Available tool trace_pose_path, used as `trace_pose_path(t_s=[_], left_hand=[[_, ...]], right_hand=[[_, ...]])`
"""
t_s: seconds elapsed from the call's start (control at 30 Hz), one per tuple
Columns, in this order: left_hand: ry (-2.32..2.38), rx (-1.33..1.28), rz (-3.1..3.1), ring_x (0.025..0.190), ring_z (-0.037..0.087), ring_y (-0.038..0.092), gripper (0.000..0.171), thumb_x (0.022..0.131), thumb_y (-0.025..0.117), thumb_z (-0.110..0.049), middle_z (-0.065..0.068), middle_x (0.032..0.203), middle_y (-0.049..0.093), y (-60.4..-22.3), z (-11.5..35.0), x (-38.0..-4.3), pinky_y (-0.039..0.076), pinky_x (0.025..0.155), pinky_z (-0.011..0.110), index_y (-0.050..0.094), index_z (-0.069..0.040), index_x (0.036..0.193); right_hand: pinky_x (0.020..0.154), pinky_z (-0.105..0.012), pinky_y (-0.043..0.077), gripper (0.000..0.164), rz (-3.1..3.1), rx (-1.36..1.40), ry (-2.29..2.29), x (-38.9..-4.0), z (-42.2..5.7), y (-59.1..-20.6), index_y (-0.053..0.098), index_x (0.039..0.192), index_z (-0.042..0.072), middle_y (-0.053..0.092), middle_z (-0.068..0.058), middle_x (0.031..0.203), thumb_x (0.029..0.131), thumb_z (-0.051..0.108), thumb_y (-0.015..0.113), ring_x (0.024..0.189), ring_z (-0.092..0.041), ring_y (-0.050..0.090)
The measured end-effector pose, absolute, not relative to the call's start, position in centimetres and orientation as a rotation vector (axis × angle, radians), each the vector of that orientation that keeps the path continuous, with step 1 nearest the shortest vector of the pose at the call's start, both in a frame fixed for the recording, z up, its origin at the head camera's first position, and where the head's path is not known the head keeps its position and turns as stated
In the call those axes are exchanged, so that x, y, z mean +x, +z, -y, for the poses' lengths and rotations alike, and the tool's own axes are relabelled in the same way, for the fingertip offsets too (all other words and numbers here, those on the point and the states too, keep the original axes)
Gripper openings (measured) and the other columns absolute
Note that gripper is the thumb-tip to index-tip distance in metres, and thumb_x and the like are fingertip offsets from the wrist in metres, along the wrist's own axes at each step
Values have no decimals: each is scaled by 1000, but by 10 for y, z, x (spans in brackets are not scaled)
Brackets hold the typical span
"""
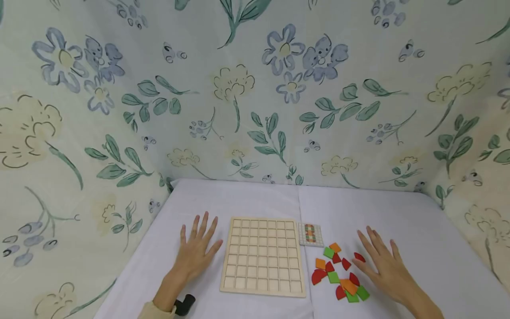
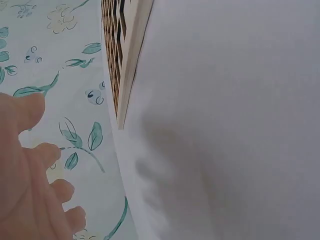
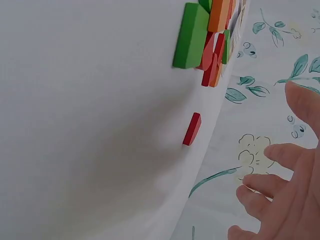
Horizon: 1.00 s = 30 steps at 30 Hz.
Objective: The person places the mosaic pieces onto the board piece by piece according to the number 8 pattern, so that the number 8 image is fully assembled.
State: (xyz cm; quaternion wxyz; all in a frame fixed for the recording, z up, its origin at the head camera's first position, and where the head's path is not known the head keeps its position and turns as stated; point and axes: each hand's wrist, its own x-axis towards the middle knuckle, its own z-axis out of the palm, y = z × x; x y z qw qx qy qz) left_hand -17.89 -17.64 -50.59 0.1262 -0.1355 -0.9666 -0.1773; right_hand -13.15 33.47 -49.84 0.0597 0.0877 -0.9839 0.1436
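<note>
A square wooden grid board (image 1: 263, 257) lies flat on the white table, its compartments bare. To its left is my left hand (image 1: 196, 250), fingers spread and holding nothing; in the left wrist view it is over the cloth near the board's corner (image 2: 125, 100). My right hand (image 1: 384, 268) is spread out right of a loose pile of red, green and orange blocks. Among them are a green square (image 1: 333, 277), an orange square (image 1: 320, 263) and a red quarter-round block (image 1: 359, 257) near the right fingertips. A small pattern card (image 1: 311, 235) touches the board's upper right side.
White cloth covers the table (image 1: 239, 195). A floral curtain (image 1: 255, 106) hangs behind it and along both sides. By the left wrist, a black strap mount (image 1: 185, 305) shows below a beige sleeve (image 1: 157, 311).
</note>
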Motion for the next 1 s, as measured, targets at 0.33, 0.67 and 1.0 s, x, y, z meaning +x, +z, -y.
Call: trace_pose_path(t_s=[0.33,0.67,1.0], left_hand=[[-921,-450,2927,161,45,9,71,108,47,-43,17,174,10,-517,158,-180,0,122,76,17,-18,167],[-1253,-462,3002,162,41,4,75,111,45,-39,14,175,8,-522,146,-179,-8,125,70,3,-13,168],[-1141,-510,3062,162,41,4,70,111,45,-35,14,174,12,-526,149,-177,-8,125,69,14,-4,166]], right_hand=[[117,-81,10,79,3047,195,766,-130,-341,-498,34,161,8,29,-33,163,99,47,65,147,-56,25],[94,-76,48,65,3029,253,782,-129,-348,-500,52,151,5,51,-28,148,99,38,70,130,-50,49],[93,-69,52,57,3001,229,766,-132,-354,-508,62,144,7,61,-21,129,94,33,76,116,-42,59]])
